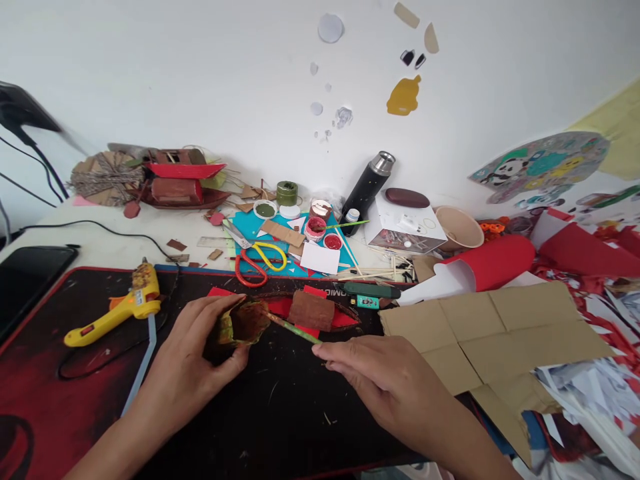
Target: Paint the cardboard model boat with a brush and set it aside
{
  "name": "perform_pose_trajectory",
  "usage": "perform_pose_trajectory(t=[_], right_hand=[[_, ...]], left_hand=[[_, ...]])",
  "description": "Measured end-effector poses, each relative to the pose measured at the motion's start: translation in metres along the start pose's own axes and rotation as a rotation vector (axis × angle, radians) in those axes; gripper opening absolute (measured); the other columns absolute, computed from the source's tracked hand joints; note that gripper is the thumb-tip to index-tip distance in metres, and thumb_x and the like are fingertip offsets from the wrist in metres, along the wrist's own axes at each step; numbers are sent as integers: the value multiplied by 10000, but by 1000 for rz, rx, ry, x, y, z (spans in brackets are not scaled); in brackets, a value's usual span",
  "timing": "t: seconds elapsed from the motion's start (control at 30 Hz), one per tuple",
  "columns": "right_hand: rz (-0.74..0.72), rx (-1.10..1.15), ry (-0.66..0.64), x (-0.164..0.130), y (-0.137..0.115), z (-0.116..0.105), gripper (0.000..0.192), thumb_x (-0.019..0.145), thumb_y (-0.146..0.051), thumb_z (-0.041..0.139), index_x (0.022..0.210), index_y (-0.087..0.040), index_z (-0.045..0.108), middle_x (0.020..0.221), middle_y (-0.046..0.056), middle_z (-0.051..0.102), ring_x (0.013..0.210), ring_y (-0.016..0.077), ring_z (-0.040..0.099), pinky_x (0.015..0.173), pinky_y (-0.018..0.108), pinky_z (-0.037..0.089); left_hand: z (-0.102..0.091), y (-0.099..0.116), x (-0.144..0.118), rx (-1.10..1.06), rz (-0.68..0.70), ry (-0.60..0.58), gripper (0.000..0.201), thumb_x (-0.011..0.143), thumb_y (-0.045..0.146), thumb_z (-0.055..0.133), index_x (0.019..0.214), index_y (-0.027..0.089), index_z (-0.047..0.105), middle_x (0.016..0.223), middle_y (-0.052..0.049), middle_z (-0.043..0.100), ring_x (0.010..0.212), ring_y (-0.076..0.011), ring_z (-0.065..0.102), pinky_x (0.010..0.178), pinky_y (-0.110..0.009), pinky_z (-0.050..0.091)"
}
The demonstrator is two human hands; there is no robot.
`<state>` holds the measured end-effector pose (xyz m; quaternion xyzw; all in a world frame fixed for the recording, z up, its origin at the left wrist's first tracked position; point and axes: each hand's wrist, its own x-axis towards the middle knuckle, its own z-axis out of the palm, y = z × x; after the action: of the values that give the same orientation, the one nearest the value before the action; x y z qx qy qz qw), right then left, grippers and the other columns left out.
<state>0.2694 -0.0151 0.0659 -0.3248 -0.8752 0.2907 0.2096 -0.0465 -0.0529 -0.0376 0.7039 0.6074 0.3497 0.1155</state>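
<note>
The left hand [195, 347] holds a small brown cardboard piece [245, 325] in a closed grip, thumb and fingers wrapped round it, just above the black mat [280, 413] near the front edge of the tabletop. The right hand [385, 380] pinches a thin paintbrush [293, 328] in its grip, the brush tip touching the cardboard piece. A brown block on red paper [313, 310] lies just behind them. A yellow glue gun [120, 310] rests at the mat's left side, scissors [255, 257] lie farther back, and flat cardboard [495, 327] covers the right side.
</note>
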Motion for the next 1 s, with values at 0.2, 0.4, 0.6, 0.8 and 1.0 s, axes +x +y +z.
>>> perform_pose_trajectory(t=[0.2,0.4,0.6,0.8,1.0], right_hand=[[-3,-24,-18,-1,-2,1,294,1193,-167,570,1397,-208,778,1076,39,910,873,206,856,751,309,598],[-19,-85,-57,-5,-2,-2,366,1183,-121,510,1398,-208,794,1005,52,892,806,217,823,675,317,543],[-8,-10,-45,-5,-6,-3,317,1231,-301,544,1373,-186,803,992,61,893,804,211,831,697,311,577],[40,182,-12,-1,-13,-5,299,1181,-421,687,1330,-203,827,1029,51,915,890,188,873,818,261,636],[6,318,94,5,-12,1,178,1145,-300,750,1286,-233,834,1016,37,920,881,164,884,827,224,646]], left_hand=[[1,0,1,25,15,23,509,980,377,669,1481,288,649,1307,-124,767,1175,-376,771,996,-554,681],[-3,-3,0,52,20,21,523,995,374,661,1510,291,624,1305,-123,750,1191,-370,755,1005,-544,671],[0,-4,-1,42,41,8,522,1018,374,638,1532,300,583,1320,-133,725,1195,-370,734,1004,-551,663],[1,0,-2,27,52,2,516,1023,363,631,1530,296,562,1330,-130,713,1197,-360,730,999,-537,664],[3,4,-5,-19,55,-21,509,1024,347,634,1524,311,548,1296,-107,713,1165,-325,742,988,-496,669]])
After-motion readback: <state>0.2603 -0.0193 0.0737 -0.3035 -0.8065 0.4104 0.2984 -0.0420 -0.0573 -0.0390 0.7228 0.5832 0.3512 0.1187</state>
